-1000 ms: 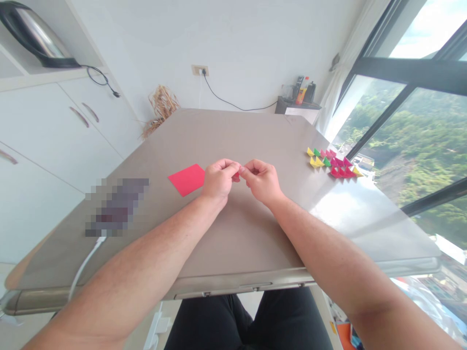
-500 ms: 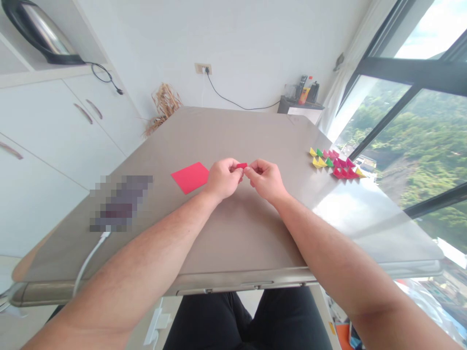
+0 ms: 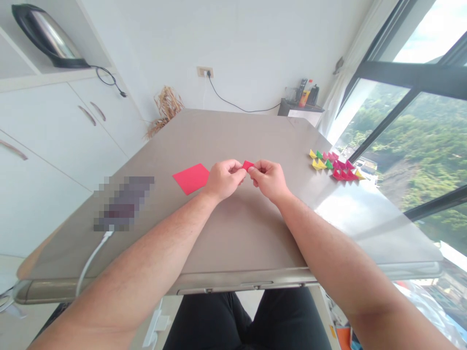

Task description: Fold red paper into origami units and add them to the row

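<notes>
My left hand (image 3: 223, 179) and my right hand (image 3: 268, 179) meet above the middle of the grey table (image 3: 237, 233). Both pinch one small folded red paper piece (image 3: 247, 165) between thumbs and fingertips. Only its top edge shows above the fingers. A flat red paper sheet (image 3: 191, 178) lies on the table just left of my left hand.
A cluster of several small folded paper pieces (image 3: 335, 165) in yellow, green, pink and red sits near the table's right edge by the window. A blurred flat object (image 3: 124, 203) with a white cable (image 3: 91, 265) lies at the left. A kettle (image 3: 47, 36) stands on the shelf.
The red piece, mostly hidden between the fingertips a second ago, now shows more above them and has turned slightly. Both hands stay in the same spot.
</notes>
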The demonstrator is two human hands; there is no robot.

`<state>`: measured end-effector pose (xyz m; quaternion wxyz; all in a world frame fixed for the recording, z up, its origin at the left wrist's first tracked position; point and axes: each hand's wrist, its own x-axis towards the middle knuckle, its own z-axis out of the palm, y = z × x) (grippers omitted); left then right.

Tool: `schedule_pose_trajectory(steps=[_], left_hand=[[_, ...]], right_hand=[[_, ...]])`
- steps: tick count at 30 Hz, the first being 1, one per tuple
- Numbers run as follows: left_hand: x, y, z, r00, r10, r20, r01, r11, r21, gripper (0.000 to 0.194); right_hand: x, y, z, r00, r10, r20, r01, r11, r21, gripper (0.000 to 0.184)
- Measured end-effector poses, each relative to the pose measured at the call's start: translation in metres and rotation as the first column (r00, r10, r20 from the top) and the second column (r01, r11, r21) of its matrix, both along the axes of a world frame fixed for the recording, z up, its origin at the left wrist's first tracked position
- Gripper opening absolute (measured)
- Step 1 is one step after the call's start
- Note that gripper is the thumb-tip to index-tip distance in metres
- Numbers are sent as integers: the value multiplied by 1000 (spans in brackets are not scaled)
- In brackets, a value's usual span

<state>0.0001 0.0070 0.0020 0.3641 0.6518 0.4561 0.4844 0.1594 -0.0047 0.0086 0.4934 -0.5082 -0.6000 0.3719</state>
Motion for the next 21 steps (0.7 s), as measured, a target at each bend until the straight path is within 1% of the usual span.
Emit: schedule_pose_trajectory(steps=[2,3,5,8,10,12,14,16,18,21], left_hand=[[-1,1,0,998,10,56,-10,1000,-3,14],[-2,2,0,998,18,60,-18,1000,2,14],[-3,4,0,999,46,-3,-46,998,32,13],[-3,3,2,987,106,-121,-94,991,100,15],[-3,1,4,984,108,-144,-90,988,125,14],[-2,0,6,991,58,-123,-44,993,112,10],[-3,0,7,992,9,-124,2,997,82,6],[-3,2,5,990,-2,-140,7,999,36,7],[-2,5,1,995,27,-99,-29,999,-18,9],[0,9,-5,992,93,89,-87,993,-77,10]], right_hand=[[0,-1,0,1000,15,-10,-15,1000,-2,25],[-1,-1,0,1000,31,-2,-31,999,-9,25],[-1,-2,-1,998,54,20,-53,998,-24,25],[-1,-2,-1,999,45,17,-44,999,-26,21],[2,0,0,999,42,12,-42,999,-25,18],[6,2,1,992,87,89,-83,996,-40,16],[10,4,1,963,134,234,-125,991,-51,14],[11,5,0,938,127,324,-120,992,-44,15],[10,5,-2,954,79,289,-76,997,-23,15],[6,5,-5,985,10,173,-10,1000,-1,14]])
